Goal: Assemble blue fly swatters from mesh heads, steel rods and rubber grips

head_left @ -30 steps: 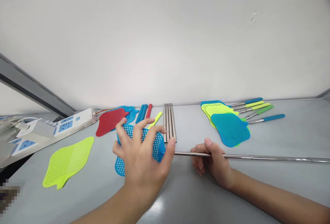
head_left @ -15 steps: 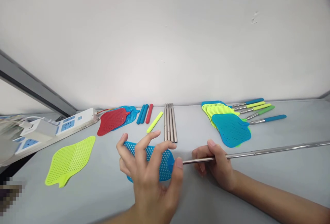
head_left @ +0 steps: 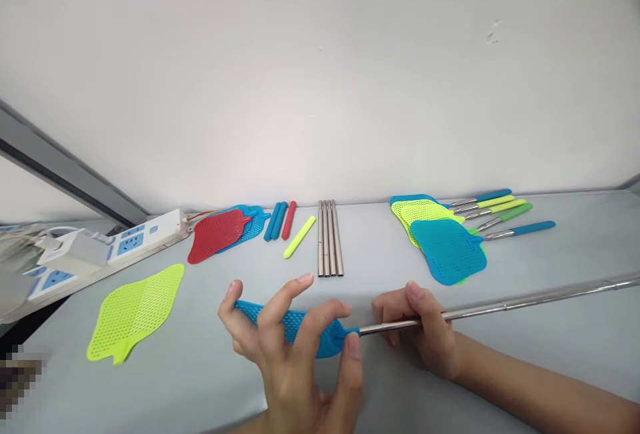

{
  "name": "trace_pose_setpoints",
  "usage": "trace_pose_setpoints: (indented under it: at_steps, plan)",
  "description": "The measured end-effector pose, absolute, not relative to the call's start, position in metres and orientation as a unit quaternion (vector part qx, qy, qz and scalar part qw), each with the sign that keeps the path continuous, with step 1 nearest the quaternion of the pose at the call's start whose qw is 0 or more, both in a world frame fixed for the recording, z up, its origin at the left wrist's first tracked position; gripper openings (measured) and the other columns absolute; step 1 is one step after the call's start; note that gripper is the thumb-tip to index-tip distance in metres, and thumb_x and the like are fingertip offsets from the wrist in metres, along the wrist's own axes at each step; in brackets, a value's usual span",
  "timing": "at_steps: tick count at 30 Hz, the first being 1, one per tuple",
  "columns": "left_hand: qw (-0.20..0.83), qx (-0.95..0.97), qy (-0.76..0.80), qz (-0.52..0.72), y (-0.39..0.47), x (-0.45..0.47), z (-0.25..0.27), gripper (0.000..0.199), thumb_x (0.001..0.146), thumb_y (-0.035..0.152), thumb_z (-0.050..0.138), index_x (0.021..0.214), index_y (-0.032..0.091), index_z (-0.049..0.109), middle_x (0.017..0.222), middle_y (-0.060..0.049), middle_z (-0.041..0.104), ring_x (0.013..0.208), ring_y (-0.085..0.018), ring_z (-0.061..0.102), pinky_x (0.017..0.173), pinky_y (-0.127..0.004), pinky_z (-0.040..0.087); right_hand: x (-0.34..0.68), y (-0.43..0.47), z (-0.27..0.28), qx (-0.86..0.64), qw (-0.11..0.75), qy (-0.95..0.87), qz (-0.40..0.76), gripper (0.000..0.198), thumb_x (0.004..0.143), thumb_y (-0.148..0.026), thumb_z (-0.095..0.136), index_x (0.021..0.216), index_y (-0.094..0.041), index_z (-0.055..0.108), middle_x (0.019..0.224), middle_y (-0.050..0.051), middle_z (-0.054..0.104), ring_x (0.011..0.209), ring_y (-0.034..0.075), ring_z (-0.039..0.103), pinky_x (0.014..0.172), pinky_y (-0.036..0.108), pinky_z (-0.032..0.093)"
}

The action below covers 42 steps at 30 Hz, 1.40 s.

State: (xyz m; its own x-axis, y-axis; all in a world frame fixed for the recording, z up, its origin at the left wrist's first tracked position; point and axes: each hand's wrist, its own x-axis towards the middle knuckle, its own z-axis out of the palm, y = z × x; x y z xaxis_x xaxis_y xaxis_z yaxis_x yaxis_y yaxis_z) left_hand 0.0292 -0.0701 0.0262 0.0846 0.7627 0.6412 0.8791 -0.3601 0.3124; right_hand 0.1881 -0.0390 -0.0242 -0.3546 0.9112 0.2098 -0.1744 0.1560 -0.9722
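Note:
My left hand grips a blue fly swatter head, perforated and tilted, its thumb by the neck and its fingers bent over the mesh. Into that neck runs the tip of a long, drawn-out telescopic metal rod. My right hand is closed around the rod a little right of the neck. The rod's far end leaves the picture on the right. Part of the blue head is hidden behind the left fingers.
Several metal rods lie behind my hands, beside a yellow handle grip, a red one and two blue ones. Swatters are stacked at right. Left are a red head, a yellow-green head and a power strip.
The blue head has tilted so its mesh shows more edge-on, and its neck now shows joined to the rod. Both hands have shifted slightly downward.

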Motion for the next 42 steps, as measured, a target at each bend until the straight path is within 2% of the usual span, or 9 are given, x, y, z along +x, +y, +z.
trace_pose_setpoints:
  at_steps: [5,8,11,13,17,23,33,37,42]
  plan:
    - [0.095,-0.723,-0.521,-0.444,-0.069,0.03,0.027,0.021,0.066,0.017,0.051,0.081,0.031,0.054,0.109,-0.005,0.042,0.124,-0.036,0.011,0.094,-0.068,0.007,0.19,-0.04,-0.025,-0.304,0.458,-0.612,0.568,0.058,0.087,-0.046,0.007,0.046,-0.02,0.037,0.045,0.001,0.036,0.045,0.012,0.036,0.05,0.028,0.031]
    - [0.098,-0.724,-0.517,-0.446,-0.069,0.031,0.026,0.019,0.066,0.019,0.051,0.081,0.03,0.053,0.109,-0.005,0.042,0.12,-0.035,0.019,0.094,-0.068,0.008,0.191,-0.041,-0.023,-0.301,0.442,-0.635,0.558,0.059,0.087,-0.048,0.005,0.046,-0.02,0.037,0.045,0.001,0.037,0.046,0.012,0.036,0.051,0.028,0.032]
    - [0.112,-0.725,-0.506,-0.454,-0.068,0.033,0.027,0.018,0.067,0.018,0.049,0.08,0.029,0.051,0.106,-0.005,0.042,0.111,-0.03,0.033,0.095,-0.067,0.008,0.191,-0.042,-0.02,-0.292,0.433,-0.653,0.549,0.059,0.086,-0.049,0.004,0.047,-0.02,0.037,0.047,0.001,0.037,0.047,0.012,0.036,0.051,0.028,0.032]
    - [0.124,-0.724,-0.503,-0.455,-0.067,0.035,0.028,0.018,0.067,0.016,0.047,0.079,0.029,0.05,0.103,-0.006,0.042,0.107,-0.028,0.037,0.096,-0.065,0.009,0.191,-0.043,-0.017,-0.289,0.424,-0.664,0.544,0.059,0.086,-0.05,0.004,0.047,-0.02,0.036,0.047,0.001,0.037,0.047,0.012,0.036,0.051,0.028,0.033]
    - [0.116,-0.724,-0.509,-0.451,-0.069,0.038,0.026,0.018,0.067,0.016,0.046,0.079,0.028,0.049,0.102,-0.006,0.041,0.108,-0.028,0.035,0.095,-0.064,0.011,0.191,-0.043,-0.015,-0.293,0.395,-0.682,0.541,0.06,0.085,-0.052,0.002,0.048,-0.021,0.037,0.047,0.001,0.038,0.047,0.012,0.036,0.051,0.027,0.033]
    - [0.09,-0.712,-0.538,-0.442,-0.075,0.038,0.015,0.015,0.066,0.016,0.049,0.078,0.026,0.05,0.098,-0.007,0.041,0.11,-0.033,0.03,0.087,-0.06,0.019,0.192,-0.044,-0.017,-0.313,0.38,-0.684,0.538,0.06,0.087,-0.05,0.003,0.048,-0.02,0.038,0.047,0.001,0.038,0.048,0.013,0.037,0.052,0.027,0.034]
    - [0.076,-0.702,-0.536,-0.463,-0.073,0.041,0.014,0.01,0.067,0.016,0.05,0.073,0.024,0.051,0.093,-0.007,0.04,0.101,-0.031,0.034,0.084,-0.057,0.02,0.193,-0.042,-0.015,-0.307,0.326,-0.719,0.531,0.058,0.088,-0.047,0.001,0.052,-0.019,0.037,0.052,0.001,0.04,0.054,0.013,0.041,0.059,0.027,0.035]
    - [0.07,-0.696,-0.541,-0.466,-0.073,0.043,0.013,0.008,0.068,0.018,0.05,0.071,0.024,0.052,0.093,-0.007,0.041,0.101,-0.031,0.034,0.085,-0.056,0.02,0.194,-0.041,-0.011,-0.313,0.282,-0.731,0.536,0.059,0.088,-0.047,0.001,0.054,-0.018,0.038,0.053,0.001,0.041,0.055,0.012,0.041,0.057,0.025,0.035]
    - [0.059,-0.698,-0.551,-0.455,-0.074,0.042,0.013,0.002,0.069,0.022,0.051,0.069,0.024,0.051,0.094,-0.006,0.04,0.1,-0.03,0.035,0.086,-0.056,0.02,0.193,-0.04,-0.009,-0.304,0.272,-0.733,0.544,0.059,0.087,-0.049,0.0,0.055,-0.017,0.039,0.054,0.001,0.041,0.054,0.012,0.041,0.055,0.024,0.035]
